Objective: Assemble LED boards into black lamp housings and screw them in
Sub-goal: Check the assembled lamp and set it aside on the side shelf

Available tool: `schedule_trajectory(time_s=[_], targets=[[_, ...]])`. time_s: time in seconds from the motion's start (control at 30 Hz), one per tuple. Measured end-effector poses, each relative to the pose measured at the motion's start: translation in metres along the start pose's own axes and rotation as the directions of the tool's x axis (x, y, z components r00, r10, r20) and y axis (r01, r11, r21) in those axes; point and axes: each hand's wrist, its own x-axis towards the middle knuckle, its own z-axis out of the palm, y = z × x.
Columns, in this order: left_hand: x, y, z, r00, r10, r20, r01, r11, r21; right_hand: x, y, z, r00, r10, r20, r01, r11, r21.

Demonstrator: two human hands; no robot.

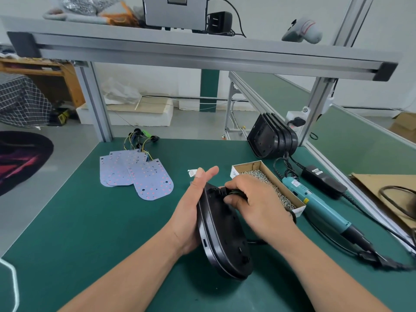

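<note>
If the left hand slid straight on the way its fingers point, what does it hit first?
Probably nothing: the left hand points across bare green mat toward the far edge. The small white scrap lies just left of that line, the stacked housings well right. Depth is uncertain.

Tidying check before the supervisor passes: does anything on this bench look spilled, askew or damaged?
Nothing looks spilled or damaged. The LED boards lie in a loose fanned overlap, not squared, and a small white scrap sits on the mat near the left hand. The screws are inside their box.
</note>
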Motion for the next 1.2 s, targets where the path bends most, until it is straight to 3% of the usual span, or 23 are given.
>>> schedule_trajectory(time_s=[0.23, 0.3, 0.4, 0.5, 0.63, 0.7, 0.73, 0.77, 0.8, 0.87, 0.93, 0.97, 1.07, 1.2], targets=[[0.003, 0.002, 0.0, 0.995, 0.011, -0.095, -0.02, 0.996, -0.089, -0.009, -0.017, -0.015, 0.997, 0.013, 0.081, -0.005, 0.996, -0.094], [0.005, 0.002, 0.0, 0.991, 0.035, -0.128, -0.047, 0.995, -0.092, -0.014, -0.028, -0.024, 0.979, -0.011, 0.202, 0.044, 0.986, -0.159], [0.004, 0.003, 0.003, 0.985, 0.04, -0.169, -0.059, 0.993, -0.105, -0.019, -0.045, -0.028, 0.918, 0.067, 0.39, 0.033, 0.969, -0.244], [0.004, 0.001, 0.005, 0.982, 0.041, -0.184, -0.056, 0.995, -0.077, -0.022, -0.057, -0.028, 0.899, 0.045, 0.436, 0.083, 0.959, -0.271], [0.006, 0.007, 0.005, 0.986, 0.05, -0.16, -0.048, 0.999, 0.016, -0.015, -0.05, -0.037, 0.956, 0.013, 0.292, -0.006, 1.0, -0.027], [0.013, 0.007, -0.006, 0.979, 0.064, -0.194, -0.043, 0.993, 0.114, -0.008, -0.032, -0.044, 0.968, 0.122, 0.218, -0.162, 0.971, 0.176], [0.015, 0.008, -0.012, 0.969, 0.116, -0.219, -0.06, 0.967, 0.248, -0.005, -0.021, -0.047, 0.961, 0.203, 0.189, -0.254, 0.92, 0.298], [0.015, 0.007, -0.018, 0.955, 0.192, -0.226, -0.074, 0.892, 0.446, -0.002, -0.01, -0.05, 0.941, 0.287, 0.176, -0.336, 0.839, 0.428], [0.015, 0.006, -0.024, 0.935, 0.286, -0.212, -0.078, 0.746, 0.661, -0.001, -0.001, -0.052, 0.914, 0.361, 0.185, -0.401, 0.738, 0.543], [0.014, 0.003, -0.033, 0.88, 0.46, -0.121, -0.047, 0.336, 0.941, 0.001, 0.012, -0.052, 0.854, 0.473, 0.217, -0.481, 0.557, 0.678], [0.012, 0.003, -0.036, 0.861, 0.505, -0.058, 0.099, -0.055, 0.994, 0.004, 0.021, -0.049, 0.807, 0.551, 0.213, -0.499, 0.441, 0.746], [0.011, 0.007, -0.035, 0.876, 0.471, -0.104, 0.204, -0.165, 0.965, 0.005, 0.025, -0.047, 0.789, 0.581, 0.2, -0.492, 0.403, 0.772], [0.004, 0.017, -0.029, 0.913, 0.342, -0.222, 0.312, -0.235, 0.921, 0.006, 0.032, -0.045, 0.801, 0.564, 0.202, -0.469, 0.381, 0.797], [0.006, 0.013, -0.029, 0.915, 0.377, -0.147, 0.237, -0.205, 0.95, 0.004, 0.032, -0.04, 0.843, 0.503, 0.191, -0.409, 0.368, 0.835]])
